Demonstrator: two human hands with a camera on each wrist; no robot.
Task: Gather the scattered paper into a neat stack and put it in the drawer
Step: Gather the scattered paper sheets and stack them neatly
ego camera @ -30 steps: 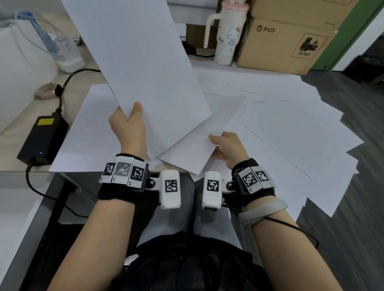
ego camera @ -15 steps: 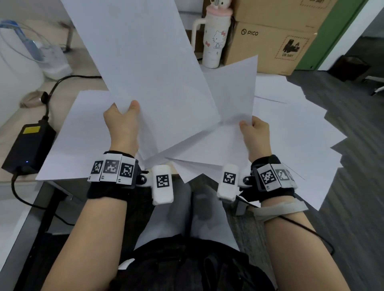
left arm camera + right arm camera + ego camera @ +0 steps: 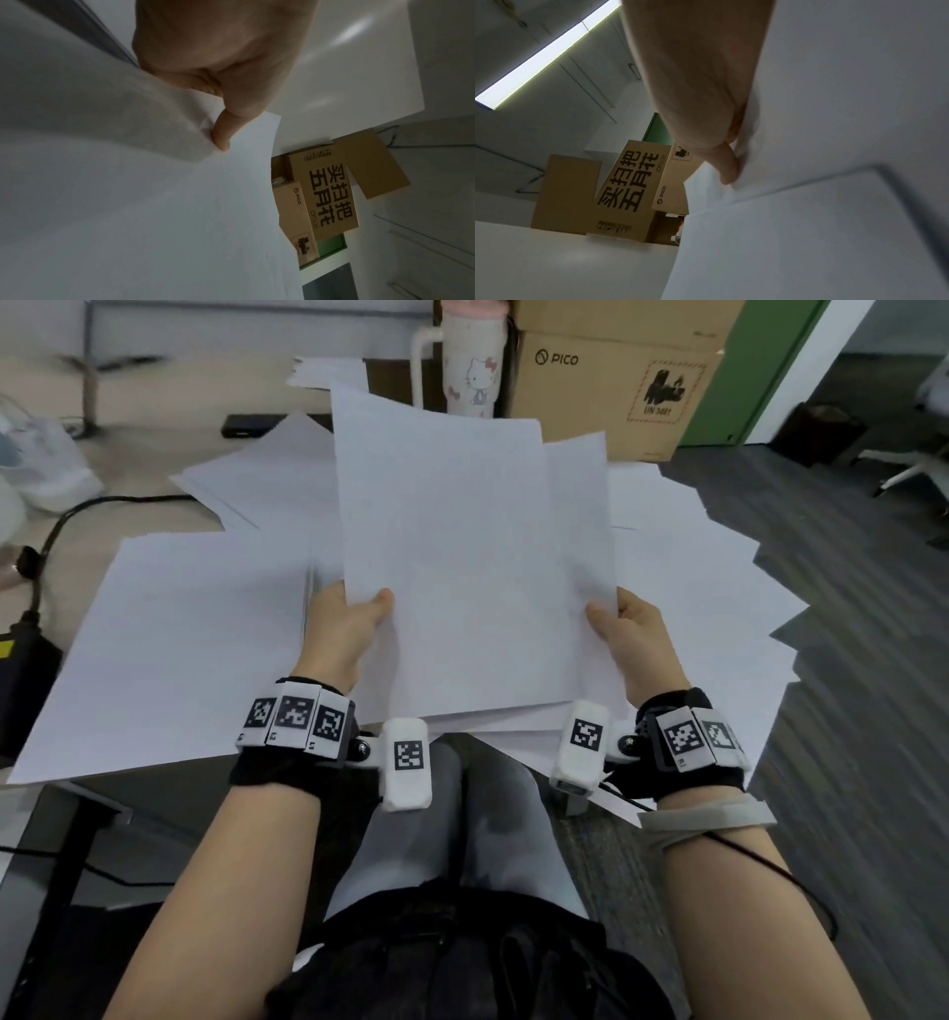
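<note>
A loose bundle of white paper sheets [image 3: 472, 557] is held up above the desk, its edges uneven at the top and right. My left hand [image 3: 349, 629] grips its lower left edge, thumb on top, and my right hand [image 3: 631, 634] grips the lower right edge the same way. In the left wrist view the left hand [image 3: 221, 81] pinches the sheets [image 3: 128, 203]; in the right wrist view the right hand [image 3: 706, 101] pinches the sheets [image 3: 834, 142]. Several more white sheets [image 3: 174, 649] lie scattered on the desk to the left, behind and right [image 3: 719, 588]. No drawer is in view.
A Hello Kitty tumbler [image 3: 470, 367] and a PICO cardboard box [image 3: 611, 377] stand at the back of the desk. A black power brick [image 3: 20, 680] with its cable lies at the left edge. Dark floor [image 3: 847, 711] runs to the right.
My right hand has brought its sheet against the left hand's sheets, and both hands now hold one bundle in front of me. The bundle has tilted flatter and moved to the centre.
</note>
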